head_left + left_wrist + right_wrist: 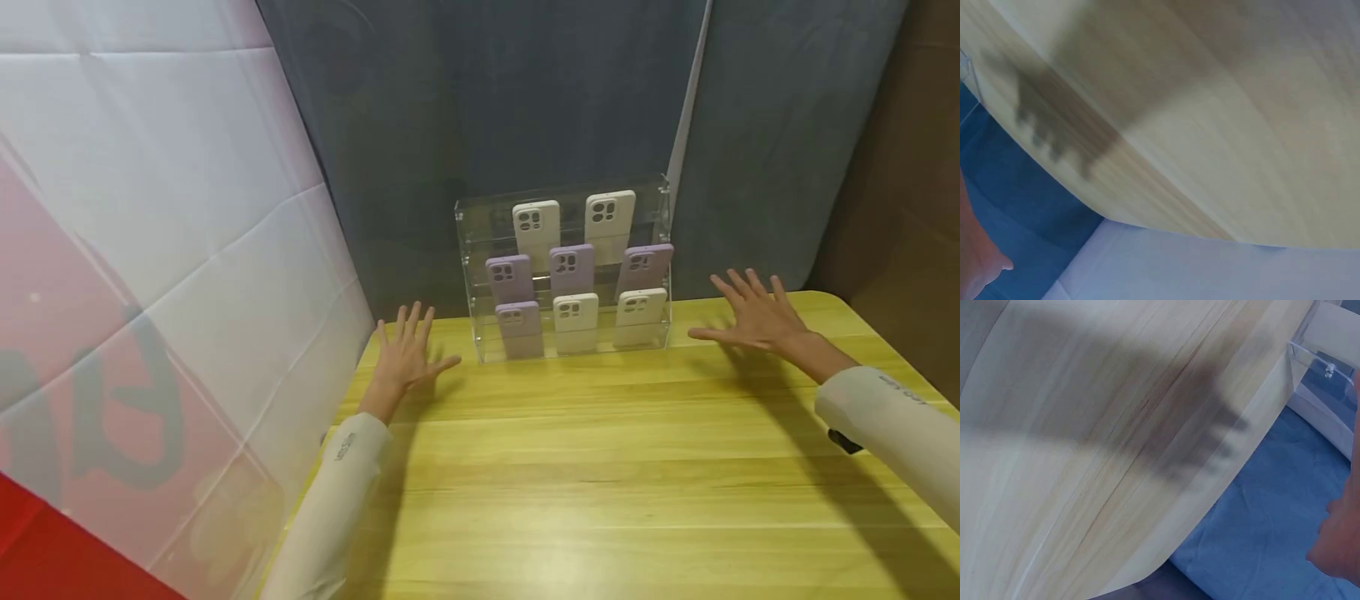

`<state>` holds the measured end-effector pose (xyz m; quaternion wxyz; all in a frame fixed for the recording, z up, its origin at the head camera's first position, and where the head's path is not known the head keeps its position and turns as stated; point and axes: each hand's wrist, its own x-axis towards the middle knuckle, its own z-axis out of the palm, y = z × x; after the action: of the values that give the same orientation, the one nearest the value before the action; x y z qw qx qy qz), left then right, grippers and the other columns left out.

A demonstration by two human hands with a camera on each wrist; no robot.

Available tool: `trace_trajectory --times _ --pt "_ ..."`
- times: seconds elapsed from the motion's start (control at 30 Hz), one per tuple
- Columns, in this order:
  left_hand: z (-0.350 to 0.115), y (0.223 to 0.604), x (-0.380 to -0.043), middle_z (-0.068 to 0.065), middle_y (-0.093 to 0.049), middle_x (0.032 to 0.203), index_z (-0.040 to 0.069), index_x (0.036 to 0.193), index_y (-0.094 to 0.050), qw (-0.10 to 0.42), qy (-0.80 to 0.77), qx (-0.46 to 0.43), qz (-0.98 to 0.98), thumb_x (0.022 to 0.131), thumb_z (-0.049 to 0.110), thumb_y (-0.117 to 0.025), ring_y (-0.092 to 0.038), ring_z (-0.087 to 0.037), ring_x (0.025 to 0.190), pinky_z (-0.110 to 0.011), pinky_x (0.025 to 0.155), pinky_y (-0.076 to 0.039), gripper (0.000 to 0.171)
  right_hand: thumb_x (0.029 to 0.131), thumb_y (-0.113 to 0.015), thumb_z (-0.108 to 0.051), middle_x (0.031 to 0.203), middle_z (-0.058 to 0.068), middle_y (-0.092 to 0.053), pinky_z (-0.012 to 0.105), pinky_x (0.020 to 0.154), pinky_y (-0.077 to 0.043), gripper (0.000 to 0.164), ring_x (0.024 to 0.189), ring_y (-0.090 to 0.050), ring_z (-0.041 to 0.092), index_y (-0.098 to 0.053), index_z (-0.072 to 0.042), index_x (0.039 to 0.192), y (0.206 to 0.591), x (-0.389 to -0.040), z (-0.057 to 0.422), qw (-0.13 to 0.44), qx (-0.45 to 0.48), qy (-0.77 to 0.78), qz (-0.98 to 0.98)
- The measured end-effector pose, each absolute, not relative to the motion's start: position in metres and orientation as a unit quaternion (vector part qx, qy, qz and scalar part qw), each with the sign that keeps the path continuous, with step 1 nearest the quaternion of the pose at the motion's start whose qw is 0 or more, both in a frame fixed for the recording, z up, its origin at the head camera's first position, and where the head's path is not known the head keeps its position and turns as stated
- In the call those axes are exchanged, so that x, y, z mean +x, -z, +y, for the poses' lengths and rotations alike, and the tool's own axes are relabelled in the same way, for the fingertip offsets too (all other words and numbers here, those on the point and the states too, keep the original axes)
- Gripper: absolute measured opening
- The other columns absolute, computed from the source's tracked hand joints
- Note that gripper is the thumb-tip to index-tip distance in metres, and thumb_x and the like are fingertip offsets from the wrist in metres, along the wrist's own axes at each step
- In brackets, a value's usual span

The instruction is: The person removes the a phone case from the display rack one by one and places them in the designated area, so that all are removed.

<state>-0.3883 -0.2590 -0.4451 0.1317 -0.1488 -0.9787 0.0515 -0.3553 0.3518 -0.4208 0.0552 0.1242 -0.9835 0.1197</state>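
Note:
A clear acrylic display rack [480, 225] stands at the back of the table, holding several phone cases in three tiers. Two white cases [537, 233] lean in the top tier and three lilac ones [572, 271] in the middle. The bottom tier has a lilac case [520, 329] at left, then two white cases [576, 321]. To the left of the rack my left hand [405, 354] hovers over the table with fingers spread. My right hand [761, 321], also spread and holding nothing, is raised to the rack's right. Each wrist view catches only a sliver of its hand.
The yellow wood-grain table [570, 467] has a rounded back right corner. Behind it hangs a dark grey-blue curtain [570, 92]. A white printed cloth [202, 158] closes off the left side, and a brown one [900, 192] the right. Both arms cast shadows on the tabletop.

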Motion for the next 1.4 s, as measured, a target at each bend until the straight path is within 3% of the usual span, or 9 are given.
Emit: trace_trajectory --times 0.4,0.63,0.77,0.93,1.17,1.4 --pt "-0.247 0.428 -0.397 -0.016 -0.004 0.174 0.013 0.168 -0.008 0.121 -0.025 -0.156 -0.980 0.092 0.078 -0.050 -0.006 -0.041 0.159 -0.075 0.123 -0.006 0.108 0.086 -0.069 -0.067 0.168 0.033 -0.012 0.074 0.121 0.009 0.112 0.153 -0.005 0.056 -0.019 -0.005 0.165 0.416 -0.351 0.338 0.072 0.145 -0.113 -0.980" --pt "-0.240 0.421 -0.405 -0.016 -0.008 0.174 0.012 0.168 -0.011 0.125 -0.012 -0.158 -0.979 0.092 0.077 -0.052 -0.012 -0.042 0.158 -0.073 0.124 -0.013 0.108 0.086 -0.070 -0.066 0.168 0.031 -0.015 0.075 0.122 0.005 0.111 0.153 -0.011 0.056 -0.019 -0.008 0.166 0.416 -0.348 0.329 0.088 0.164 -0.116 -0.976" --pt "-0.233 0.416 -0.407 -0.016 -0.010 0.173 0.012 0.168 -0.008 0.115 0.013 -0.165 -0.979 0.093 0.073 -0.054 -0.012 -0.041 0.158 -0.070 0.125 -0.010 0.107 0.087 -0.071 -0.064 0.167 0.031 -0.018 0.075 0.122 0.003 0.110 0.152 -0.015 0.056 -0.018 -0.010 0.167 0.416 -0.347 0.324 0.098 0.178 -0.123 -0.971" --pt "-0.223 0.411 -0.410 -0.015 -0.011 0.173 0.014 0.168 -0.003 0.097 0.048 -0.177 -0.978 0.095 0.069 -0.056 -0.012 -0.040 0.158 -0.068 0.127 -0.009 0.105 0.086 -0.074 -0.061 0.168 0.029 -0.018 0.072 0.124 0.000 0.109 0.154 -0.014 0.052 -0.021 -0.009 0.166 0.410 -0.345 0.316 0.088 0.175 -0.134 -0.971" --pt "-0.212 0.408 -0.415 -0.016 -0.013 0.173 0.013 0.168 -0.006 0.097 0.108 -0.181 -0.973 0.096 0.061 -0.063 -0.019 -0.041 0.157 -0.066 0.126 -0.016 0.104 0.086 -0.076 -0.058 0.166 0.031 -0.022 0.064 0.128 -0.009 0.108 0.153 -0.018 0.052 -0.024 -0.004 0.164 0.406 -0.346 0.307 0.083 0.185 -0.140 -0.969" --pt "-0.204 0.413 -0.419 -0.019 -0.016 0.172 0.015 0.168 -0.007 0.084 0.246 -0.179 -0.949 0.097 0.043 -0.072 -0.021 -0.041 0.156 -0.060 0.128 -0.020 0.101 0.087 -0.082 -0.045 0.165 0.029 -0.029 0.059 0.129 -0.011 0.101 0.152 -0.023 0.052 -0.028 -0.002 0.162 0.408 -0.346 0.299 0.086 0.190 -0.167 -0.964"
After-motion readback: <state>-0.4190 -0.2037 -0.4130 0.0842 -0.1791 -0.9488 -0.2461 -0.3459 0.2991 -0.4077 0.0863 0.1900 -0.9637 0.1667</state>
